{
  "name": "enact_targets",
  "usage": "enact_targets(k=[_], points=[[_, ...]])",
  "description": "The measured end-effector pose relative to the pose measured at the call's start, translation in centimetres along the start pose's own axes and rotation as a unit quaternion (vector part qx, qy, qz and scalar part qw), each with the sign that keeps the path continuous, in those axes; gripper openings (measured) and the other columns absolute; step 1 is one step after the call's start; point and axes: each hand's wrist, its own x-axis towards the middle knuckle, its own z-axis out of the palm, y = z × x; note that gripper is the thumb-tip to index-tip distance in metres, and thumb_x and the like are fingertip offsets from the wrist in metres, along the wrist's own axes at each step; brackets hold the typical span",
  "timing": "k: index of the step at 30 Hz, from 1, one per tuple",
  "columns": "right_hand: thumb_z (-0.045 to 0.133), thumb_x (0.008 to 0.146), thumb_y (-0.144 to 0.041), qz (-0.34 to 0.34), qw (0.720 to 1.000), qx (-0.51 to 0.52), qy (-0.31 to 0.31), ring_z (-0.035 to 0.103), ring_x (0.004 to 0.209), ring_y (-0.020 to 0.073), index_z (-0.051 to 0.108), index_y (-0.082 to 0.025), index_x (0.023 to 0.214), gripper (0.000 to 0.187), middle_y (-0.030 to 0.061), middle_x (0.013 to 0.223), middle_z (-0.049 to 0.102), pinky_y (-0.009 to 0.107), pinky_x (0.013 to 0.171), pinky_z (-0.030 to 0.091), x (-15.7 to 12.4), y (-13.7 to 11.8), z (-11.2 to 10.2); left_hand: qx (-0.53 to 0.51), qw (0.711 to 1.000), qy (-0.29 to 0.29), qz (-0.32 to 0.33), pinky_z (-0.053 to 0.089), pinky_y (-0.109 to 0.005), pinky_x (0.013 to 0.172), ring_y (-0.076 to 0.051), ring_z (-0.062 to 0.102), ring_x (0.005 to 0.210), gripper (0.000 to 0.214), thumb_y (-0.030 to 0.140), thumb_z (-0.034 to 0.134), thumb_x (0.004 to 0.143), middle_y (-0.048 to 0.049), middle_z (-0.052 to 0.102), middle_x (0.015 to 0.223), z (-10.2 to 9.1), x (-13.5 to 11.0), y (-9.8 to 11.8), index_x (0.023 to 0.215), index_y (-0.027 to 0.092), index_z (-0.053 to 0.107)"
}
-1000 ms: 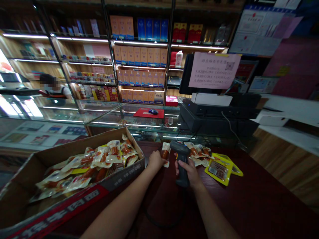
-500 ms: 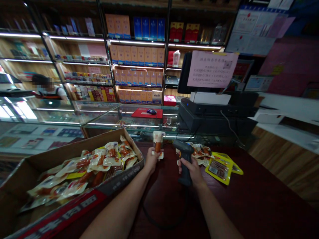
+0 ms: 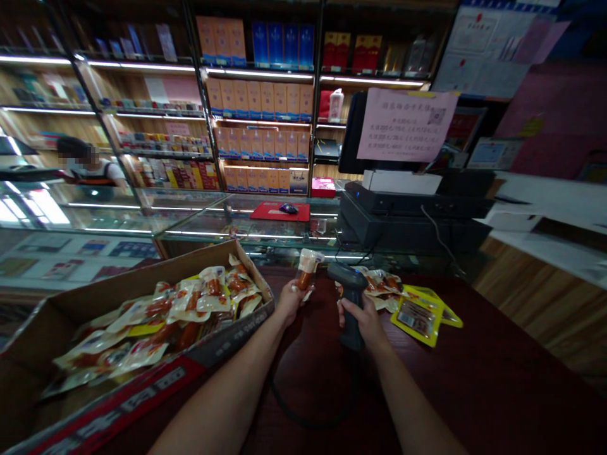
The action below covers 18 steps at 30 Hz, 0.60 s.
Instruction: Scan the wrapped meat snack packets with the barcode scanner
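My left hand [image 3: 290, 302] is closed around the lower end of a packaged sausage [image 3: 306, 273], which tilts to the right above the dark red table. My right hand [image 3: 361, 317] grips the handle of a black barcode scanner [image 3: 351, 284], whose head points left towards the sausage, with a gap between them. Its cable loops down over the table. To my left stands a cardboard box [image 3: 241, 253] with several sausage packs [image 3: 187, 300] in it. Behind the scanner lie more sausage packs [image 3: 383, 283], and right of them are yellow snack packs [image 3: 417, 318].
Beyond the table runs a glass counter [image 3: 213, 221] with a mouse [image 3: 288, 208] on a red mat [image 3: 263, 212]. A monitor [image 3: 351, 142] with a pink sign stands on black machines [image 3: 379, 221]. Shelves of boxes line the back. A person [image 3: 88, 167] is at the far left.
The sausage pack in my left hand has tipped from upright to the right. My right hand keeps the scanner in nearly the same place. The view has shifted slightly.
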Motion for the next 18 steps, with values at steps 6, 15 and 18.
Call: enact_targets(k=[6, 15, 18], points=[[0.07, 0.067, -0.035, 0.015, 1.0, 0.014, 0.012, 0.052, 0.04, 0.01, 0.055, -0.018, 0.09, 0.032, -0.0053, 0.056, 0.058, 0.022, 0.039, 0.043, 0.0, -0.2, 0.0, 0.008, 1.0, -0.008, 0.004, 0.029, -0.014, 0.038, -0.007, 0.05, 0.047, 0.044, 0.023, 0.077, 0.044, -0.0021, 0.065, 0.068, 0.0, 0.1, -0.1, 0.081, 0.014, 0.054], [0.072, 0.06, -0.04, 0.047, 0.994, 0.011, 0.101, 0.051, 0.034, 0.0102, 0.056, -0.017, 0.074, 0.031, -0.0052, 0.047, 0.057, 0.022, 0.034, 0.045, 0.3, -0.9, -0.2, -0.023, 0.998, -0.051, -0.016, 0.045, -0.019, 0.044, -0.013, 0.06, 0.059, 0.042, 0.021, 0.078, 0.05, -0.0029, 0.065, 0.072, 0.3, -0.8, 0.5, 0.083, 0.015, 0.052], [0.071, 0.062, -0.04, 0.041, 0.992, 0.008, 0.115, 0.052, 0.035, 0.0104, 0.056, -0.017, 0.069, 0.028, -0.004, 0.048, 0.058, 0.022, 0.034, 0.046, 0.0, -2.2, -1.2, -0.041, 0.996, -0.079, -0.025, 0.048, -0.021, 0.046, -0.012, 0.06, 0.058, 0.036, 0.023, 0.077, 0.055, -0.0029, 0.063, 0.07, 1.7, -1.3, 0.9, 0.08, 0.014, 0.053]])
